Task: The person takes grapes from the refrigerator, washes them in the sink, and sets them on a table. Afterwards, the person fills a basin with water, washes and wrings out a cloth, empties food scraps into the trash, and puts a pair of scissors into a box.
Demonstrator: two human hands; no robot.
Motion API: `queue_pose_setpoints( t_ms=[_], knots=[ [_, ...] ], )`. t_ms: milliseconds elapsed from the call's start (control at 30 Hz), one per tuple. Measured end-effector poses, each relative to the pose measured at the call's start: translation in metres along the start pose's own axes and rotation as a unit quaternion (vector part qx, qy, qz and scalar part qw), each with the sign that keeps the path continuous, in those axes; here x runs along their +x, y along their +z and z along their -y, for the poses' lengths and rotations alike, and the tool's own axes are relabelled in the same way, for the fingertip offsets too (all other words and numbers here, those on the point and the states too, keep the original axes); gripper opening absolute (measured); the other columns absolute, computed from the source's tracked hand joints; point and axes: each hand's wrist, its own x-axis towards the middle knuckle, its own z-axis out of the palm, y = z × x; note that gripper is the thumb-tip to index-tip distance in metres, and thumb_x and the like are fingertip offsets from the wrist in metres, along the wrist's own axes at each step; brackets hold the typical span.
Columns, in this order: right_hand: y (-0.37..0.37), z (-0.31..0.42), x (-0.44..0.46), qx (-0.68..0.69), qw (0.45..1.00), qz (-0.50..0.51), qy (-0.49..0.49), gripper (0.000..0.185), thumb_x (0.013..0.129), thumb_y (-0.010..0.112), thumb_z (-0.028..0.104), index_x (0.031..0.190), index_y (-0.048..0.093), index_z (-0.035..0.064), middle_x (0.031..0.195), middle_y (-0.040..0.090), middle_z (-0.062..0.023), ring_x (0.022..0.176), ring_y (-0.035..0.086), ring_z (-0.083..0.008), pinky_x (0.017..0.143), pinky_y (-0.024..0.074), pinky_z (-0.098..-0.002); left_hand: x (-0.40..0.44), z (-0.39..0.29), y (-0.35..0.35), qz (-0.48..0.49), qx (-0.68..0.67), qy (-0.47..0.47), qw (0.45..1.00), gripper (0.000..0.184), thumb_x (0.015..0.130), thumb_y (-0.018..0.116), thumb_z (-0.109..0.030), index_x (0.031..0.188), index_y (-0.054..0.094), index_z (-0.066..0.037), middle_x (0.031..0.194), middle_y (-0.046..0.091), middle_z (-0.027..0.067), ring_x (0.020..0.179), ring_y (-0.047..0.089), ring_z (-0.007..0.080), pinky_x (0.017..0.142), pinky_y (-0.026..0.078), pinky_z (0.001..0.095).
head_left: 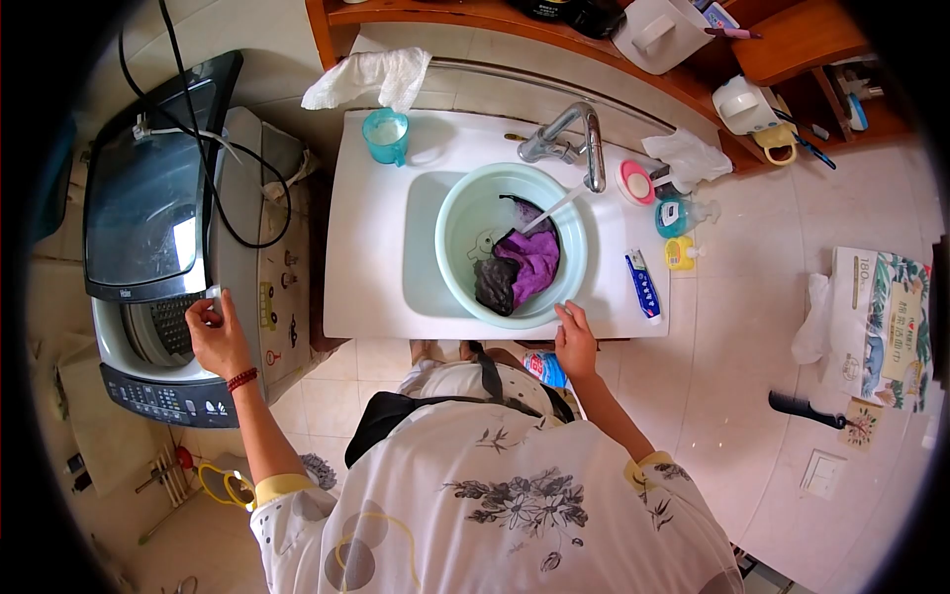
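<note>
Nearest my camera, a floral shirt (524, 495) fills the bottom centre of the frame. On the left I have the left hand (220, 342) over the washer (158, 396). Its fingers curl in by the front edge of the raised lid (143, 213), something small and pale at their tips; I can't tell whether they grip it or the lid. Right of centre, the right hand (576, 342) is loosely half open, and I see nothing in it. It is just beside the lower right rim of the basin (460, 238); whether they touch, I can't tell. The purple and black cloth (534, 262) lies bunched in the basin, up and left of the right hand, well apart from the left. The basin sits over the sink (421, 257) in the white desk (361, 247), a blue tube (642, 285) to its right. Farther up, the tap (584, 129) runs water into the basin, and a teal cup (396, 156) stands at the desk's upper left. A wooden shelf (475, 27) crosses the top of the frame.
</note>
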Motion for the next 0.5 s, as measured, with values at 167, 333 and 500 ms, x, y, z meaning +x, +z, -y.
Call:
queue_pose_setpoints(
  t_ms=[167,333,500],
  knots=[
    [-0.0008,0.0015,0.0000,0.000,1.000,0.001,0.004,0.040,0.081,0.052,-0.005,0.118,0.061,0.0069,0.124,0.054,-0.0142,0.104,0.059,-0.0327,0.085,0.0498,-0.0366,-0.0003,-0.0018,-0.0007,-0.002,-0.004,0.001,1.000,0.035,0.080,0.073,-0.042,0.088,0.062,-0.010,0.064,0.053,-0.0037,0.056,0.048,0.0104,0.052,0.042,0.0269],
    [-0.0001,0.0016,-0.0004,-0.006,1.000,-0.003,0.004,0.039,0.081,0.052,-0.005,0.118,0.061,0.0068,0.124,0.054,-0.0143,0.104,0.060,-0.0324,0.085,0.0499,-0.0367,-0.0003,-0.0016,-0.0010,-0.001,-0.001,0.003,1.000,0.035,0.080,0.073,-0.043,0.089,0.062,-0.010,0.064,0.053,-0.0037,0.056,0.049,0.0106,0.052,0.042,0.0271],
    [0.0011,-0.0008,-0.0009,-0.003,1.000,-0.005,0.000,0.039,0.081,0.053,-0.005,0.118,0.060,0.0069,0.124,0.054,-0.0142,0.104,0.060,-0.0324,0.086,0.0500,-0.0369,-0.0002,0.0022,0.0012,0.000,0.006,-0.001,1.000,0.036,0.080,0.073,-0.044,0.089,0.062,-0.010,0.065,0.054,-0.0036,0.056,0.049,0.0107,0.052,0.043,0.0273]
  ],
)
